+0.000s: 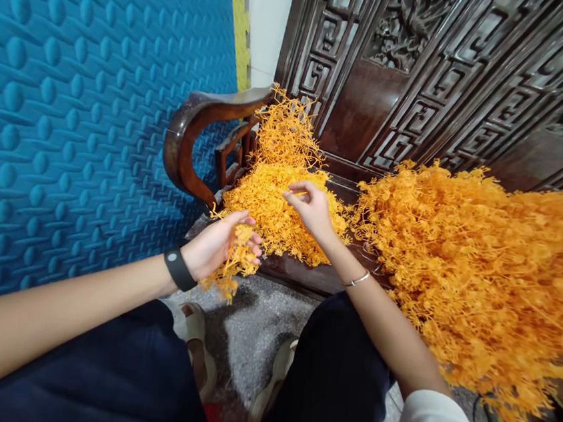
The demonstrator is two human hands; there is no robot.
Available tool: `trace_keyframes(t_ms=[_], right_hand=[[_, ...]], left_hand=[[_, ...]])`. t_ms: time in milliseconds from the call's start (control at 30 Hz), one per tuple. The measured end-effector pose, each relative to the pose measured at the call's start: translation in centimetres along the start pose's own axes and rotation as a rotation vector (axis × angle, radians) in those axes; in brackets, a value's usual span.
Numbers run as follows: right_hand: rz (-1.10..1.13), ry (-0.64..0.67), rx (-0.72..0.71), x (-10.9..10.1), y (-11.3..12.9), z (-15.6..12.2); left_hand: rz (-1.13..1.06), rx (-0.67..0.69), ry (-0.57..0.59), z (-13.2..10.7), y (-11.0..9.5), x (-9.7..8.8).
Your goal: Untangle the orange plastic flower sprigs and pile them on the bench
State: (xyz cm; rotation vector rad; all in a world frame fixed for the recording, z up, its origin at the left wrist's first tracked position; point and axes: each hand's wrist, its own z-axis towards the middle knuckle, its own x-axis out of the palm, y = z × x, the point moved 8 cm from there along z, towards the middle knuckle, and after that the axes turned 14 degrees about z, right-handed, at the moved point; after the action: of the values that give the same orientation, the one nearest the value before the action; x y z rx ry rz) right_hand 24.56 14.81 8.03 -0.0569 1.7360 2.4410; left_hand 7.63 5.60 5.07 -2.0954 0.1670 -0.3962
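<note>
My left hand [222, 244] is curled, palm up, around a clump of orange curly plastic pieces [239, 253]; some hang below the fingers over the floor. Above the smaller orange pile [282, 204] on the dark wooden seat [300, 270] is my right hand [309, 207]. Its thumb and fingertips come together in a pinch, and whatever is between them is too small to make out. The pile leans toward the seat's armrest [181, 137], with looser curly strands [290, 131] heaped behind it.
A much larger orange heap [487, 259] covers the right side of the seat. Behind rises a carved wooden backrest [363, 105]. Blue textured foam matting [70, 115] with a yellow edge strip [239, 25] fills the left. My knees and shoes are below, over speckled floor [254, 322].
</note>
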Motion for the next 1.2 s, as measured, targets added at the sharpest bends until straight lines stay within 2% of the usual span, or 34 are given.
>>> trace_keyframes(t_ms=[100,300,400,467,600,667,733,800,900,1033,1133,1200], right_hand=[[-0.028,0.021,0.039,1.0,-0.6,-0.2],[0.284,-0.176,0.376,-0.4,-4.9,0.9],[0.377,-0.146,0.410,-0.5,-4.3,0.5],[0.371,0.020,0.312,0.7,-2.0,-0.2],[0.270,0.553,0.098,5.7,2.8,-4.2],[0.170,0.655,-0.028,7.0,4.4,-5.8],[0.096,0.646,-0.131,7.4,5.2,-6.5],[0.098,0.602,-0.151,7.3,5.5,-6.5],[0.233,0.524,-0.041,6.6,4.9,-5.9],[0.394,0.415,0.090,5.9,4.0,-5.3],[0.369,0.335,0.110,5.6,3.4,-4.9],[0.320,0.277,0.074,5.3,3.2,-4.5]], left_hand=[[0.010,0.008,0.013,0.3,0.0,0.2],[0.043,0.037,0.078,0.3,-0.1,0.7],[0.047,0.019,0.071,0.4,0.0,0.6],[0.047,0.009,0.067,0.5,0.0,0.6],[0.088,0.031,0.097,0.8,-0.2,0.9],[0.126,0.059,0.086,0.8,-0.4,0.9],[0.162,0.073,0.066,0.9,-0.5,0.8],[0.188,0.090,0.080,1.0,-0.6,0.9],[0.193,0.134,0.114,1.0,-0.8,1.0],[0.201,0.107,0.090,1.1,-0.6,1.0],[0.241,0.091,0.028,1.3,-0.6,0.7],[0.291,0.096,0.019,1.4,-0.8,0.8]])
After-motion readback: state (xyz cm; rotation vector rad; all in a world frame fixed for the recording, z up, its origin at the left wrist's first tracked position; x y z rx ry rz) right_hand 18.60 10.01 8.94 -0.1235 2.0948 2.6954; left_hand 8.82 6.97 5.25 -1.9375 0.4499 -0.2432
